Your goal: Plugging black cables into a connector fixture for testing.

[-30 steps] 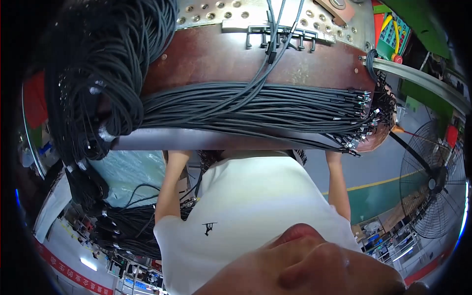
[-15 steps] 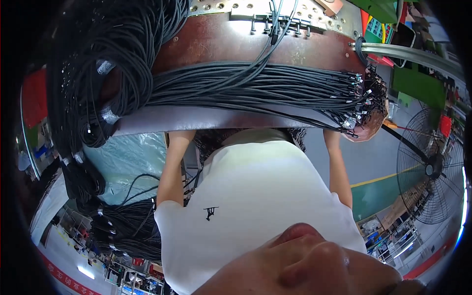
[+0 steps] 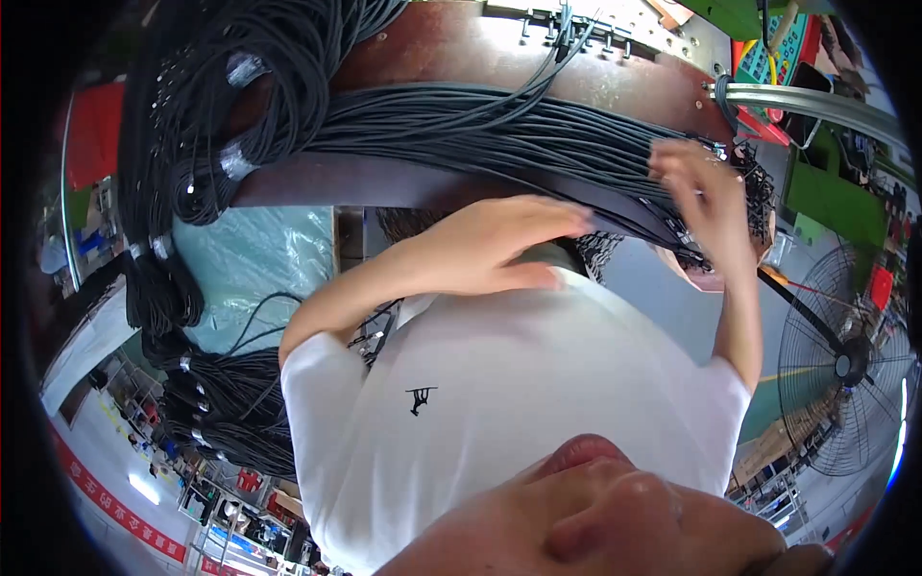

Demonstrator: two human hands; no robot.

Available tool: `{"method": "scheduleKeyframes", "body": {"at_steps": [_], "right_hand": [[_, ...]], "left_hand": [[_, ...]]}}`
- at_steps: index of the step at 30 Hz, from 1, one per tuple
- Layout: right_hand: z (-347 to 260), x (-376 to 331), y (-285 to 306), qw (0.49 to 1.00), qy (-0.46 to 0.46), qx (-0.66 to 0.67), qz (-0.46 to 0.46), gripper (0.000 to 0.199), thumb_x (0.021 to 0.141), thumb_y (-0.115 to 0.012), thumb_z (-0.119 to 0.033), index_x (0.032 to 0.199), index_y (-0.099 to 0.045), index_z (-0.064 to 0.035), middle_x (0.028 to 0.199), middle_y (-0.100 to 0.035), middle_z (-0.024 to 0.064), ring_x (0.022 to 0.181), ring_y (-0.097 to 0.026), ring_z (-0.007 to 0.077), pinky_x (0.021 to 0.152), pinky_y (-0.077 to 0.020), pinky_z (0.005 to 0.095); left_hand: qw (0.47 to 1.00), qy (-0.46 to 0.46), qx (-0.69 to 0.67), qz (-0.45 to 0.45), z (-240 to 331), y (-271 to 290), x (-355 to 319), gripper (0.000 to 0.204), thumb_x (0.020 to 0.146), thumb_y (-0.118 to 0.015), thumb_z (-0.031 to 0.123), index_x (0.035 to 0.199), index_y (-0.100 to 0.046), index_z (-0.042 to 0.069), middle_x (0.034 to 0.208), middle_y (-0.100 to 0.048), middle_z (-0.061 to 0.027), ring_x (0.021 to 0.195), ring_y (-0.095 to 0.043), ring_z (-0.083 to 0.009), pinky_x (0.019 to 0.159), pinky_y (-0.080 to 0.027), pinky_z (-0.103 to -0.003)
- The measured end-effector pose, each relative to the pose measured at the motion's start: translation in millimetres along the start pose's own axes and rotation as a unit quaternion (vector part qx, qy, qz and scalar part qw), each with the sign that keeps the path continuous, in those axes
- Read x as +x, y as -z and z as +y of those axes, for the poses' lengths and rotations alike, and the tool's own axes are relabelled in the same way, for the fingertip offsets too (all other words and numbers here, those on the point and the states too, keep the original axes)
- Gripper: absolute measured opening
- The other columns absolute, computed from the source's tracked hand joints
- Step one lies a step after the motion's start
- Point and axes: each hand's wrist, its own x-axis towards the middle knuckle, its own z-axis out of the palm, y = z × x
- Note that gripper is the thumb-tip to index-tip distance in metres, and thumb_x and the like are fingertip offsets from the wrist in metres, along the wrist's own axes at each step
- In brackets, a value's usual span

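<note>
Grip: the left hand (image 3: 504,240), at the centre of the frame, is empty, its fingers extended and thumb apart, in front of the white shirt (image 3: 519,384); the right hand (image 3: 706,187), right of centre, has loosely bent fingers over the right end of the black cables (image 3: 461,125), and blur makes it impossible to tell whether it grasps or touches them. From left to right: coiled cables (image 3: 288,48) with silver bands fill the upper left; below them lies a green plastic sheet (image 3: 254,259), with cable bundles (image 3: 221,403) at lower left. The black cables run side by side across the brown table (image 3: 451,58), from the coils to the upper right of centre. Black hooks (image 3: 576,34) stand at the top edge. Small connectors (image 3: 684,240) end the cables below the right hand. A fan (image 3: 831,360) occupies the far right.
</note>
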Motion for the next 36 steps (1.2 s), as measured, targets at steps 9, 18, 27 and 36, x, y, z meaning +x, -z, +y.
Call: {"method": "scheduleKeyframes", "body": {"at_steps": [9, 18, 27, 36], "right_hand": [[65, 121, -27, 0.876, 0.234, -0.4, 0.134, 0.057, 0.085, -0.062, -0.052, 0.111, -0.062, -0.0015, 0.102, -0.065, 0.0189, 0.094, -0.063, 0.034, 0.081, -0.0511, 0.0401], [50, 70, 33, 0.872, 0.177, -0.421, 0.177, 0.024, 0.08, -0.073, -0.028, 0.092, -0.069, -0.0081, 0.089, -0.066, 0.0092, 0.08, -0.064, 0.0291, 0.066, -0.0511, 0.0346], [91, -141, 38, 0.746, -0.288, -0.528, 0.285, 0.046, 0.089, -0.063, -0.041, 0.121, -0.06, -0.0076, 0.107, -0.065, 0.0128, 0.089, -0.064, 0.0314, 0.073, -0.0537, 0.037], [24, -57, -64, 0.949, 0.126, -0.253, 0.141, 0.031, 0.074, -0.074, -0.02, 0.103, -0.068, -0.0127, 0.101, -0.06, 0.0033, 0.093, -0.057, 0.0243, 0.078, -0.0458, 0.0383]], "left_hand": [[0.784, 0.168, 0.589, 0.101, -16, 45, 19, 0.081, 0.078, -0.061, 0.058, 0.135, -0.044, 0.002, 0.135, -0.048, -0.0183, 0.126, -0.045, -0.033, 0.105, -0.034, -0.052], [0.814, 0.152, 0.561, -0.011, -11, 141, -15, 0.029, 0.083, -0.067, 0.021, 0.108, -0.064, 0.007, 0.09, -0.066, -0.0099, 0.086, -0.063, -0.0276, 0.088, -0.05, -0.036], [0.909, 0.217, 0.316, 0.163, 1, 131, 9, 0.015, 0.074, -0.069, 0.006, 0.087, -0.065, 0.001, 0.098, -0.065, -0.0091, 0.097, -0.058, -0.0298, 0.088, -0.045, -0.036], [0.929, 0.253, -0.15, -0.225, 10, 12, 215, 0.033, 0.09, -0.061, 0.033, 0.079, -0.06, 0.002, 0.068, -0.058, -0.0032, 0.054, -0.05, -0.009, 0.049, -0.04, -0.025]]}}
